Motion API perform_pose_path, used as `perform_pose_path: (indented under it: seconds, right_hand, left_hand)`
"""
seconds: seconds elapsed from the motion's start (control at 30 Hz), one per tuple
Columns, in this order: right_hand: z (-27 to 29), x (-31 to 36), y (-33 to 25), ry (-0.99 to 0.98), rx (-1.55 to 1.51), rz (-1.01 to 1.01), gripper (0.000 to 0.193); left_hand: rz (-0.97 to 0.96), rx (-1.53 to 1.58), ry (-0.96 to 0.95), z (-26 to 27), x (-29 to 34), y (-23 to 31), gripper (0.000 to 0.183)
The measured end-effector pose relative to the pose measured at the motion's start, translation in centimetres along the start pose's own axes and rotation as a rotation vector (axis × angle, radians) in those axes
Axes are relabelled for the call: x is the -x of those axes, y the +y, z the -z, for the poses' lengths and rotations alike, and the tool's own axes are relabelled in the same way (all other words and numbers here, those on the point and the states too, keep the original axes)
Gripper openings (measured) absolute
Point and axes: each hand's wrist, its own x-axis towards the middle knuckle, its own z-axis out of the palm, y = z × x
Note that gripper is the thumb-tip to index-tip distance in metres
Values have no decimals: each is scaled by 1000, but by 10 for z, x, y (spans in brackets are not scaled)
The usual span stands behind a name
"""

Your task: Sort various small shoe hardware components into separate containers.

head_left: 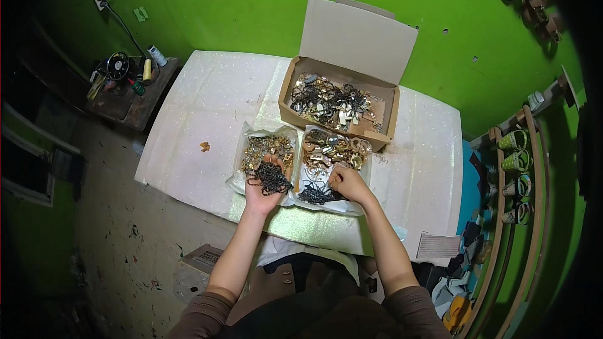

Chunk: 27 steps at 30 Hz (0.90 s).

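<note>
My left hand is palm up over the left lined tray, cupping a tangled clump of black chains. Gold and silver metal trinkets fill that tray behind the hand. My right hand is over the right lined tray, its fingers curled together; what they hold, if anything, is hidden. Beneath and beside it lies another black heap of chains at the tray's near end. Larger gold and brown metal pieces crowd the far part of the same tray.
Behind the trays an open cardboard box holds mixed black, gold and silver hardware. A small golden scrap lies on the white table. At left stands a sewing machine with thread spools; at right, a wooden rack carries sandals.
</note>
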Motion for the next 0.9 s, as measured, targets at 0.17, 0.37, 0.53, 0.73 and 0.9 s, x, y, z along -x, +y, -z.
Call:
perform_pose_path:
  seconds: [0.17,0.37,0.53,0.73,0.9]
  right_hand:
    - [8,12,-10,-114,-213,122,14]
    - [49,19,-16,139,-88,-4,18]
    - [13,4,-7,-31,225,-9,28]
    - [-26,-10,7,-200,412,-33,21]
    - [-13,-12,13,-86,337,118,21]
  left_hand:
    - [12,-6,-18,-2,0,1,25]
    - [-3,-28,-7,-5,3,2,25]
    - [32,2,-6,6,-4,-4,25]
    - [32,0,10,2,-4,-6,25]
    - [28,2,-18,2,-1,0,26]
